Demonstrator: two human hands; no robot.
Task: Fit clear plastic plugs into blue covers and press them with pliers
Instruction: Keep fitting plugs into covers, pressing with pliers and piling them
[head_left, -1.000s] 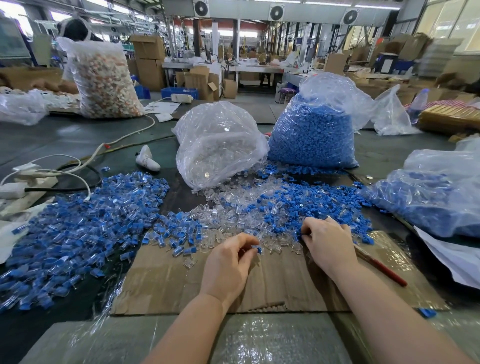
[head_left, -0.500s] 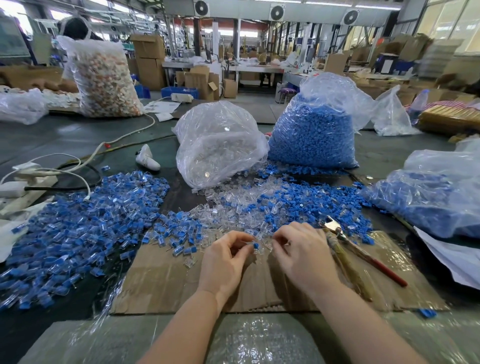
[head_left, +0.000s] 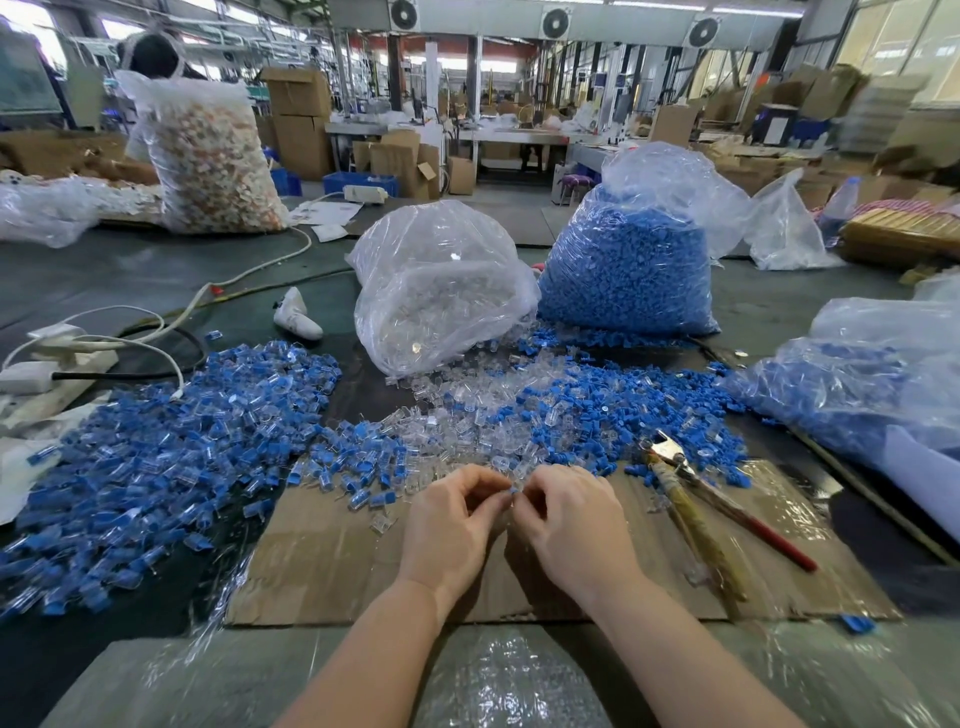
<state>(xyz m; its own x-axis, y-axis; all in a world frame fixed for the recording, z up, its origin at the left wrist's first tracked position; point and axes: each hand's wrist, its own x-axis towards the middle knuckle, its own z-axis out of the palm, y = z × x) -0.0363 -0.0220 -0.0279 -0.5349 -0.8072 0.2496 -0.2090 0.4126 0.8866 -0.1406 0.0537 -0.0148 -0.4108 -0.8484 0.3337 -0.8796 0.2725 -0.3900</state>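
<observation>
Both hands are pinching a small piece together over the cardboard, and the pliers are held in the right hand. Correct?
Not quite. The head view shows the pliers lying on the cardboard, beside the right hand, unheld. Left hand and right do pinch a small piece together.

We record two bare forearms entering from the near edge of the cardboard sheet, one to each side of its middle. Neither arm carries a sleeve within view; both are uncovered from the lower frame edge to the wrist. The left hand wears no glove, ring, watch or band that we can see. The right hand is likewise ungloved and unadorned. Fingernails are hidden or too small to assess. No markings, tape or dressings show on either limb.
</observation>
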